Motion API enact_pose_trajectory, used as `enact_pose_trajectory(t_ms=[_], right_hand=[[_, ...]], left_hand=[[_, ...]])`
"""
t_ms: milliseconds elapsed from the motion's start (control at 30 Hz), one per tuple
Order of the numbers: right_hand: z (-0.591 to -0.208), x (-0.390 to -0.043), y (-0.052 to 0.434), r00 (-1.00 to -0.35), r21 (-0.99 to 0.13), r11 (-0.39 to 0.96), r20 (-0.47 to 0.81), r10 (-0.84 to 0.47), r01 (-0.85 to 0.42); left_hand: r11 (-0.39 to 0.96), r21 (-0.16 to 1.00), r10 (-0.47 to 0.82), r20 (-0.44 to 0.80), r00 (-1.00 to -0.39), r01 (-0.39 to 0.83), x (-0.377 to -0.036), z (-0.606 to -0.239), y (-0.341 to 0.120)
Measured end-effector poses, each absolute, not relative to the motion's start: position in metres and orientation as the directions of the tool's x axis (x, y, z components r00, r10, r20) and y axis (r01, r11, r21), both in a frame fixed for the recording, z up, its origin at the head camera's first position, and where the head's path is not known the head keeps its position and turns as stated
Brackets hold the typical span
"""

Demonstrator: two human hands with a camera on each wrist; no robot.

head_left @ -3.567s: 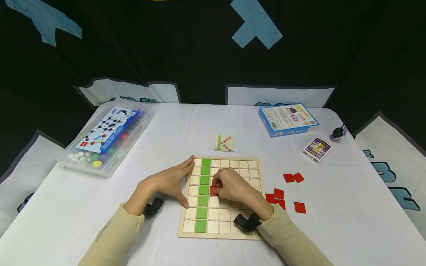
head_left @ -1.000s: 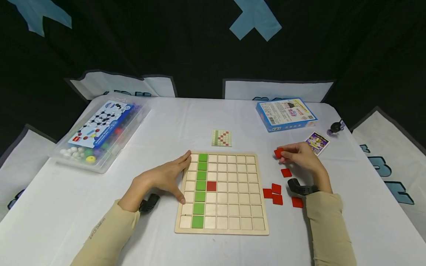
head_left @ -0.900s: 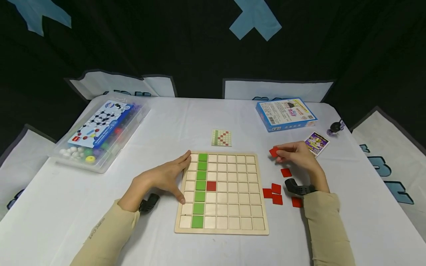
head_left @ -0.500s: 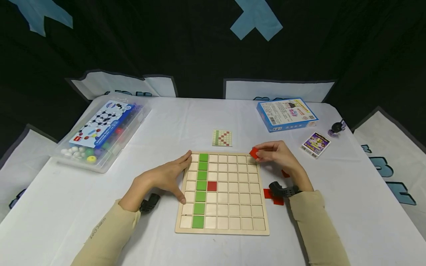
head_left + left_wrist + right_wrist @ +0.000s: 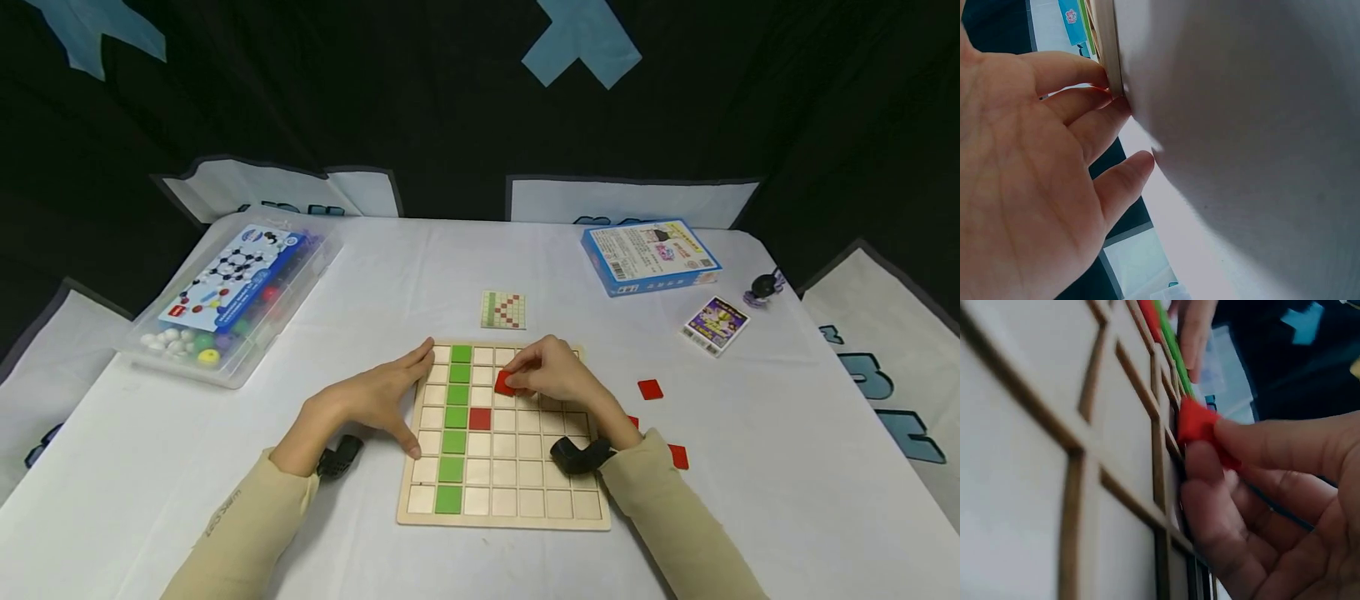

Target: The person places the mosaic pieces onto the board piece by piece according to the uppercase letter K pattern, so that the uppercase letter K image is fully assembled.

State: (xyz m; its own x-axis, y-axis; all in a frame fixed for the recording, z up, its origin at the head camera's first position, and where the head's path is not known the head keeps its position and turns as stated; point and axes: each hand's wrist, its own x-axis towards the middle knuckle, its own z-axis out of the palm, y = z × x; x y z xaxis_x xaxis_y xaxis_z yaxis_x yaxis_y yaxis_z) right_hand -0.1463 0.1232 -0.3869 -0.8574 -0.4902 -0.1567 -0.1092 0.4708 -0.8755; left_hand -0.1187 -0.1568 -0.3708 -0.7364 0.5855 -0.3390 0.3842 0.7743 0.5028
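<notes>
Two hands are over the table (image 5: 390,275) as I watch from my station. At the far left I see a clear plastic case (image 5: 228,300) with coloured balls. Next, the left hand (image 5: 367,406) lies flat with straight fingers (image 5: 1079,69) pressing against the left edge of the wooden grid board (image 5: 504,508); it grasps nothing. On the board, a column of green tiles (image 5: 456,417) stands, and one red tile (image 5: 479,419) sits just beside it. To the right, my right hand (image 5: 555,379) pinches another red square (image 5: 505,382) between thumb and fingers, low over a cell near the top of the board. Behind the board lies a small pattern card (image 5: 503,309). Further right, loose red tiles (image 5: 649,389) lie on the cloth, then a blue box (image 5: 649,255).
</notes>
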Motion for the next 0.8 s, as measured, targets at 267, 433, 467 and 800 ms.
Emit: enact_pose_trajectory(t_ms=[267,433,467,800], right_hand=[[-0.379,-0.135,0.115,-0.827,-0.766,0.566,-0.082,-0.556,-0.305],[-0.376,-0.13,0.11,-0.827,-0.67,0.61,0.01,-0.561,-0.422],[-0.376,-0.129,0.109,-0.827,-0.649,0.619,0.027,-0.562,-0.442],[-0.381,-0.14,0.125,-0.84,-0.661,0.641,-0.028,-0.541,-0.39]], left_hand=[[0.78,0.491,0.582,-0.341,-0.738,0.387,-0.119,-0.37,-0.156],[0.782,0.487,0.582,-0.344,-0.737,0.39,-0.12,-0.368,-0.155],[0.781,0.487,0.583,-0.342,-0.737,0.392,-0.12,-0.368,-0.155],[0.788,0.507,0.562,-0.358,-0.745,0.35,-0.119,-0.371,-0.154]])
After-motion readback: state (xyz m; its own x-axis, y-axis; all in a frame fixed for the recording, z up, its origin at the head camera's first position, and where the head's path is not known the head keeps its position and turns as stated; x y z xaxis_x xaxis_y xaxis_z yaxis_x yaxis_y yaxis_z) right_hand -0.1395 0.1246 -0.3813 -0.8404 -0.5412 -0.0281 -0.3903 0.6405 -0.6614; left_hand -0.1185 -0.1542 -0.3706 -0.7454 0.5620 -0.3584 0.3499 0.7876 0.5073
